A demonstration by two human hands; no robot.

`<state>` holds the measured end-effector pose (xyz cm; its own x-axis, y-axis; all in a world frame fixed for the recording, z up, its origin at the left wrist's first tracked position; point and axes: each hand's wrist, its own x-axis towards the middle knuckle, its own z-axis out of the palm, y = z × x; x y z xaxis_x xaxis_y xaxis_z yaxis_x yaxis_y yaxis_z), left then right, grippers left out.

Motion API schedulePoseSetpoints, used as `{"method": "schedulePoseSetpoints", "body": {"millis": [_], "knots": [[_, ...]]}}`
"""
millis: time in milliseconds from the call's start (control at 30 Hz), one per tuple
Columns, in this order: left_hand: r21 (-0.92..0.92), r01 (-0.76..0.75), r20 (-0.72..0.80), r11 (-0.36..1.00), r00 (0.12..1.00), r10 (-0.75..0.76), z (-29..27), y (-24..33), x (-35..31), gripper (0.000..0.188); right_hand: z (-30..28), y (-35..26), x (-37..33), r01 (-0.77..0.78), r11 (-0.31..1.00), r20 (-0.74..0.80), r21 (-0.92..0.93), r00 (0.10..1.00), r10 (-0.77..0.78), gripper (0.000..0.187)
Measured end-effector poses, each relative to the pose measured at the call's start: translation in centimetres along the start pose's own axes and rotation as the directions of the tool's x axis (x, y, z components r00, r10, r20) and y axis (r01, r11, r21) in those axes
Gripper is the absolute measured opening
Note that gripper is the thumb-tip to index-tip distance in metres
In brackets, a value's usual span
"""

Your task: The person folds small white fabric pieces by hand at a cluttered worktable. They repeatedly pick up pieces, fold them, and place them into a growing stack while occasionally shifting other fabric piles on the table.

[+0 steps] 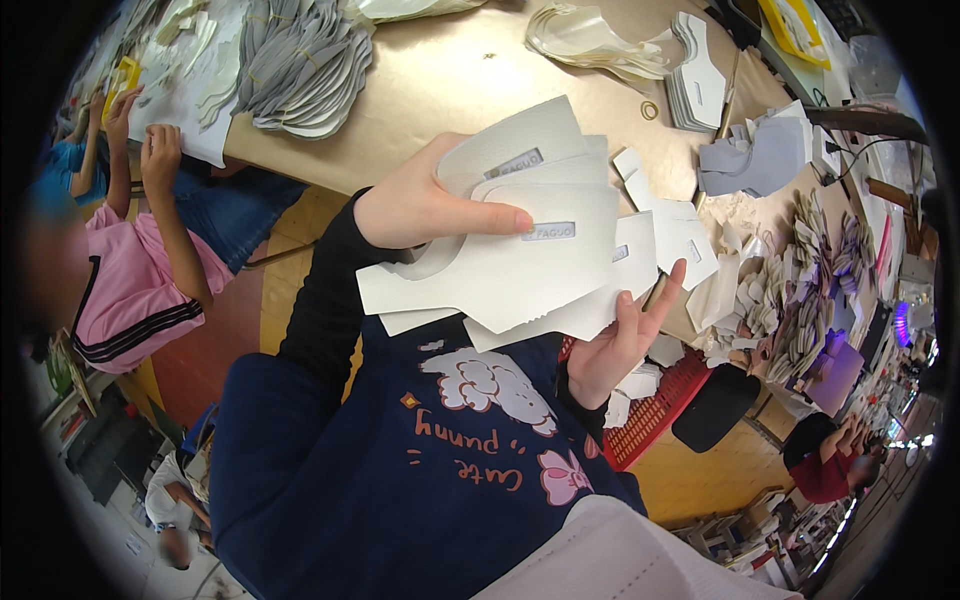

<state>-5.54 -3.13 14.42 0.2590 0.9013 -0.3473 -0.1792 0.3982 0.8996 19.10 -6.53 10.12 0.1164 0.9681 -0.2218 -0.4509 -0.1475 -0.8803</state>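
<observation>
My left hand grips a fanned stack of white leather pieces, its thumb lying flat on the top piece. The pieces are curved cut-outs, several bearing a small grey stamped rectangle. At the stack's lower right edge is my right hand, its thumb and forefinger spread apart. The right thumb tip lies against or very near the edge of a lower piece; contact is unclear. Just beyond that hand, another white stamped piece rests on the table.
The tan-covered table carries a bundle of grey pieces, a white stack, blue-grey pieces and heaped bundles. A red basket and a black seat stand at right. A person in pink sits at left.
</observation>
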Motion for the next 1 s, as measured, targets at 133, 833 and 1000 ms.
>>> {"method": "schedulePoseSetpoints", "body": {"millis": [133, 833, 1000], "knots": [[-0.014, 0.018, 0.02, 1.0, 1.0, -0.017, 0.1, -0.1, -0.1, 0.044, -0.2, 0.0, -0.1, -0.005, 1.0, 0.0, -0.005, 1.0, 0.005, 0.075], [-0.227, 0.265, 0.018, 0.937, 0.963, -0.268, 1.4, -4.8, 2.6, 0.062, -1.9, 3.7, -0.5, -0.052, 0.995, 0.274, -0.086, 0.959, 0.074, 0.041], [-0.305, 0.222, 0.096, 0.926, 0.975, -0.202, 1.7, -7.2, 3.5, 0.056, -2.4, 4.8, 0.3, -0.09, 0.951, 0.105, -0.296, 0.987, 0.126, 0.03]]}}
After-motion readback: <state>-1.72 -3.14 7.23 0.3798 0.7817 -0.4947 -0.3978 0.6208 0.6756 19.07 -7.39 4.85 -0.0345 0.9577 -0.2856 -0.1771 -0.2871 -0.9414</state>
